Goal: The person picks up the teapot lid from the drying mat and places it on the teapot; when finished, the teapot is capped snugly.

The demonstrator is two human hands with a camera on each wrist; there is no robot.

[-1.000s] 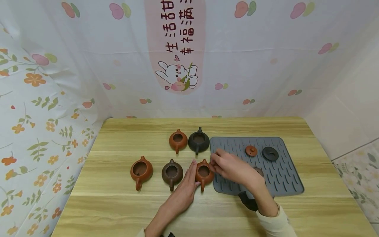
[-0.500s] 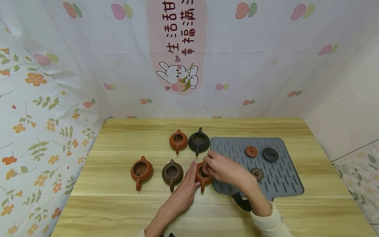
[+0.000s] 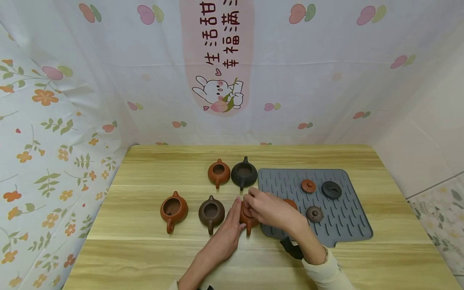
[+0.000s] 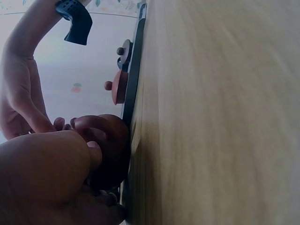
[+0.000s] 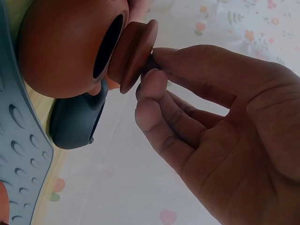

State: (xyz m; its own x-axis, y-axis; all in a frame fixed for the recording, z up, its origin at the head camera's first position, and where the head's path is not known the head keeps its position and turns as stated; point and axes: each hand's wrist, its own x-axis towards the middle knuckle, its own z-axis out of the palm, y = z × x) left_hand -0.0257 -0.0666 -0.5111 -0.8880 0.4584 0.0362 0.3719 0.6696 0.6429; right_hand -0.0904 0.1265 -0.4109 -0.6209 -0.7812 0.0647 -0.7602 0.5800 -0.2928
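Note:
My right hand [image 3: 270, 207] pinches the knob of a reddish-brown teapot lid [image 5: 132, 54] between thumb and fingertips. The lid is tilted at the mouth of a small reddish-brown clay teapot [image 5: 65, 47], and part of the dark opening shows beside it. In the head view this teapot [image 3: 248, 222] stands at the left edge of the grey mat, its handle toward me, its mouth mostly hidden by the right hand. My left hand [image 3: 226, 231] rests along the teapot's left side with straight fingers. Its thumb [image 4: 95, 154] touches the pot near the handle.
Lidless teapots stand nearby: dark brown [image 3: 211, 225], large orange-brown [image 3: 182, 211], small orange-brown [image 3: 219, 180] and black [image 3: 245, 182]. The grey mat [image 3: 348, 225] bears a small orange lid [image 3: 308, 186], black lid [image 3: 331, 189], brown lid [image 3: 314, 214] and a partly hidden orange lid [image 3: 291, 204].
My right hand has moved left from the mat's edge to over the teapot's mouth, bringing the lid to it. The brown and orange lids behind it came into view. The left hand stays put.

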